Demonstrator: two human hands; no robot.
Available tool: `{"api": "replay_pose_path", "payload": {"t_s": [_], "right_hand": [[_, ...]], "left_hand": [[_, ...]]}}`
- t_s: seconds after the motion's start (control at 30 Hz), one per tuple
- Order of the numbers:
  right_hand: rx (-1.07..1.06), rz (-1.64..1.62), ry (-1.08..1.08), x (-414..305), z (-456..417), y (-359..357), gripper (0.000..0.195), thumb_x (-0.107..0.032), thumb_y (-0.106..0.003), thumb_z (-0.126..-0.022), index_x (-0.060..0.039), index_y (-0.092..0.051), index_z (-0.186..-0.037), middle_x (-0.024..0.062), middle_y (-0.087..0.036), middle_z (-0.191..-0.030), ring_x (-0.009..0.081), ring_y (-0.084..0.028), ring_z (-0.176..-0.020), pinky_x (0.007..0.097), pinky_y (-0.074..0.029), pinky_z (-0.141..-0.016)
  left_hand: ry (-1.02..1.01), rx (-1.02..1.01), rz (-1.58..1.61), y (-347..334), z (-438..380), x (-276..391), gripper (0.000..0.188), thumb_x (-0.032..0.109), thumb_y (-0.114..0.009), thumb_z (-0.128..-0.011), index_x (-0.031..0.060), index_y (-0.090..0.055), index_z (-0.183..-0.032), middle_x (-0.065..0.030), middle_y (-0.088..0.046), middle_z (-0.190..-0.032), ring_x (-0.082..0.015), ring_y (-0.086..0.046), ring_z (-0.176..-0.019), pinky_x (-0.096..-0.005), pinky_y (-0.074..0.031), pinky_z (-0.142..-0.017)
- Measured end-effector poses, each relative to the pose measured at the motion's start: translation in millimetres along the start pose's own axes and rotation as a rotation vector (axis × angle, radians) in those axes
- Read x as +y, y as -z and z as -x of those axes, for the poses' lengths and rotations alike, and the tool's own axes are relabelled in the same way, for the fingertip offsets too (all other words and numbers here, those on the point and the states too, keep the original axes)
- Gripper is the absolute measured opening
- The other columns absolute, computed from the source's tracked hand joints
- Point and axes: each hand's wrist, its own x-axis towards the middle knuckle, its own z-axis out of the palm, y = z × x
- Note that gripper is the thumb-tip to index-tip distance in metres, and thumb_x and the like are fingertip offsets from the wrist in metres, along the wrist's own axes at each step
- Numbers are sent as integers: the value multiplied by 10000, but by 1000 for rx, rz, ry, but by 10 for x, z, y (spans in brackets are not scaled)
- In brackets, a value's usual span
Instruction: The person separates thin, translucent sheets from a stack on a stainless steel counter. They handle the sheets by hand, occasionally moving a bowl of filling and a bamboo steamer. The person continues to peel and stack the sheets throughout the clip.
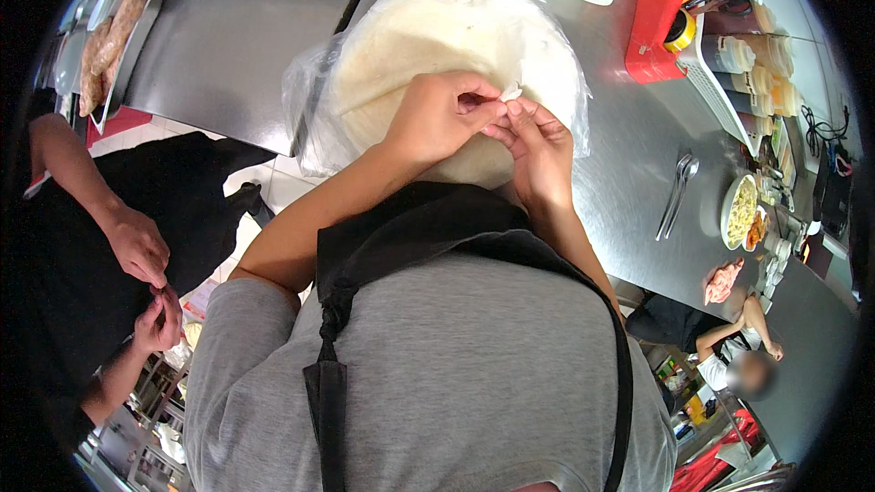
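A large round stack of thin pale sheets, like wrappers or flatbread [403, 48], lies in an open clear plastic bag [307, 92] on the steel counter before me. Above the stack, my left hand [441, 113] pinches a small whitish piece [511, 91] between thumb and forefinger. Fingertips of my right hand [543, 143] meet it from the other side and pinch it too. What the piece is cannot be told. The lower edge of the stack is partly hidden by my hands and black apron.
Right of the stack stand a red holder [646, 37], a white basket [728, 96] with squeeze bottles, spoons [677, 195], a bowl of food [738, 212] and raw meat [723, 281]. A co-worker's hands [140, 246] are at left, near a metal tray [140, 34]. Another person sits at lower right.
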Motion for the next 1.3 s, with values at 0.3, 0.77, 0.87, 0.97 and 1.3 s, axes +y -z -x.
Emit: {"api": "replay_pose_path", "payload": {"t_s": [0.3,0.77,0.87,0.97,1.3], "right_hand": [[-37,245,100,-11,-12,21,134,-83,-613,-941,44,-635,-977,85,-682,-869,135,-645,-772,257,-522,-728],[-85,450,138,-111,-57,4,150,11,-653,-880,-50,-529,-821,-12,-600,-808,40,-524,-701,185,-413,-627],[-58,407,193,-34,-79,29,142,47,-648,-863,-39,-536,-869,3,-600,-860,37,-523,-733,178,-410,-634],[-17,280,235,-37,-113,-97,186,75,-638,-859,-22,-530,-975,20,-605,-887,53,-546,-741,199,-449,-650],[-27,211,268,-245,-171,-279,343,116,-642,-830,-1,-499,-1119,38,-579,-854,78,-574,-690,215,-484,-591]], "left_hand": [[26,24,79,26,44,-42,97,58,-684,-867,-33,-683,-903,-42,-683,-803,-61,-608,-751,-226,-513,-682],[-181,194,-88,5,83,-54,128,108,-715,-793,18,-631,-828,-71,-615,-658,-121,-583,-586,-272,-489,-580],[-124,187,36,-44,75,-112,167,126,-733,-795,13,-612,-821,-59,-609,-675,-102,-575,-613,-263,-486,-593],[32,68,300,-44,61,-132,242,130,-772,-789,8,-603,-912,-21,-619,-799,-71,-562,-729,-234,-474,-680],[-232,158,-238,70,253,-32,442,12,-769,-672,62,-561,-1059,-63,-603,-890,-213,-600,-842,-319,-499,-748]]}}
